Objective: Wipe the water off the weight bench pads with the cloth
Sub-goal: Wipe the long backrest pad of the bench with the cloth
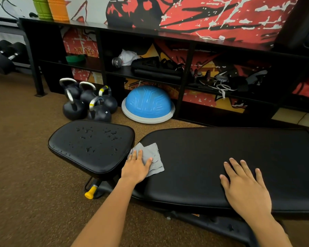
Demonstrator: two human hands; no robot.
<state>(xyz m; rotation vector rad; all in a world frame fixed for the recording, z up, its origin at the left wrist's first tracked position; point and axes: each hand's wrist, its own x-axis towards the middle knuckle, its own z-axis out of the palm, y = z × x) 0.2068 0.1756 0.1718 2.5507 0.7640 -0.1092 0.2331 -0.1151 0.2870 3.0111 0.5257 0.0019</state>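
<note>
A black weight bench lies across the view. Its small seat pad (91,145) on the left carries many water drops (96,138). The long back pad (221,157) on the right looks dry. A grey cloth (154,155) lies flat on the left end of the long pad, by the gap between the pads. My left hand (136,165) presses down on the cloth with the fingers spread. My right hand (244,184) rests flat on the long pad near its front edge and holds nothing.
Several black kettlebells (89,102) and a blue balance dome (148,104) stand on the brown floor behind the bench. A black shelf unit (150,32) with gear runs along the painted wall. A yellow-tipped adjustment lever (90,193) sticks out under the seat.
</note>
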